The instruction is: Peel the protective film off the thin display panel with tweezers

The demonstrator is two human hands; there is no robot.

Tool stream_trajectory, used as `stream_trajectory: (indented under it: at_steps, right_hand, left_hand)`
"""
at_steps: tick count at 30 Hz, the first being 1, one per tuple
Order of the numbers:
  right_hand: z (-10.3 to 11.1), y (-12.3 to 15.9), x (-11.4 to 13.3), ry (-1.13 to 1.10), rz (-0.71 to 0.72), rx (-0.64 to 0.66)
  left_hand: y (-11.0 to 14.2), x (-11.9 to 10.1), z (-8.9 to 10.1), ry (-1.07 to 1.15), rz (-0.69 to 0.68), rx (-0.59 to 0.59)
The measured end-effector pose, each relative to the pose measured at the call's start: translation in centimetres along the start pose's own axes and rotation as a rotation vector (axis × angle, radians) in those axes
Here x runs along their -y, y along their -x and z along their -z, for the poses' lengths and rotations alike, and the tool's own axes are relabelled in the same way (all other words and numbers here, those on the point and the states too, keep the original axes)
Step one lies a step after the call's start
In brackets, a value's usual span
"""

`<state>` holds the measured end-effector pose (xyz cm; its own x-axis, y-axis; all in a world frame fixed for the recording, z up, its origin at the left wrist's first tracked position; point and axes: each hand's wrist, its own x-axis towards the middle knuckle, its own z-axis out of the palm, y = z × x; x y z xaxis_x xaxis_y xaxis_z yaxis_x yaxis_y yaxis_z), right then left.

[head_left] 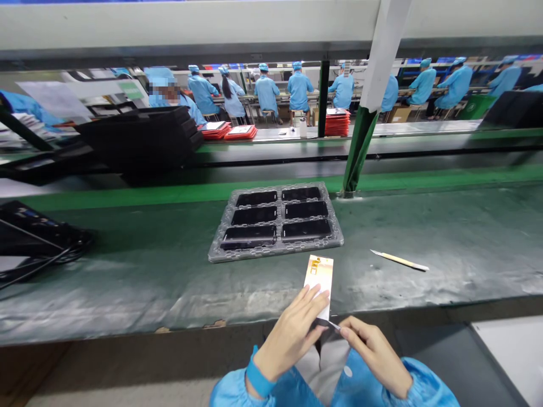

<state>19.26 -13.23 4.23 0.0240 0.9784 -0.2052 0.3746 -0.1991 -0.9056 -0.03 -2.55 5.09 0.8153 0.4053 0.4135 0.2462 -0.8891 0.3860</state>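
Note:
My left hand [292,328] lies over a phone screen panel [320,274], its fingers across the pale back and its thumb at the lower end. The panel's back is white and orange, with a small gold flex part near the top. It reaches over the table's front edge. In a pinch, my right hand [369,347] holds a thin metal tool [334,325], whose tip meets the panel's dark lower end; its exact kind is hidden by the fingers. Behind them, a clear plastic tray [278,251] carries several black phone screens [307,229].
A craft knife [399,260] with a pale handle lies on the green table [139,260] to the right. Black equipment with cables [38,240] sits at the left. A green post [358,150] rises behind the tray. Stacked black trays [148,138] and seated co-workers [265,90] are farther back.

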Motion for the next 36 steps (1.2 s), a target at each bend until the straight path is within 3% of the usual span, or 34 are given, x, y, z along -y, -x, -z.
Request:
stream_trajectory:
  at_steps: [4, 8, 11, 14, 20, 25, 31, 36]
  right_hand:
    - [0.5, 0.1, 0.6, 0.061, 0.096, 0.002]
    - [2.1, -0.1, 2.2, 0.347, 0.299, 0.012]
    - [3.0, -0.8, 3.4, 0.597, 0.396, 0.091]
    - [3.1, -1.6, 4.0, 0.702, 0.410, 0.182]
    - [2.7, -2.5, 4.4, 0.675, 0.299, 0.245]
    - [2.8, -2.8, 4.5, 0.617, 0.383, 0.262]
    - [2.4, -2.7, 4.3, 0.736, 0.354, 0.221]
    - [2.7, -2.9, 4.5, 0.610, 0.401, 0.272]
  left_hand:
    - [0.3, 0.2, 0.3, 0.082, -0.005, -0.027]
    - [0.6, 0.3, 1.3, 0.165, 0.024, 0.005]
    - [0.6, 0.2, 2.2, 0.201, 0.031, 0.081]
    - [0.6, 0.2, 2.8, 0.212, 0.024, 0.141]
    - [1.1, 0.8, 2.9, 0.236, 0.037, 0.179]
    - [1.2, 1.0, 2.7, 0.253, 0.049, 0.191]
    - [1.2, 1.0, 2.7, 0.270, 0.047, 0.187]
    - [1.4, 0.9, 2.5, 0.277, 0.027, 0.150]
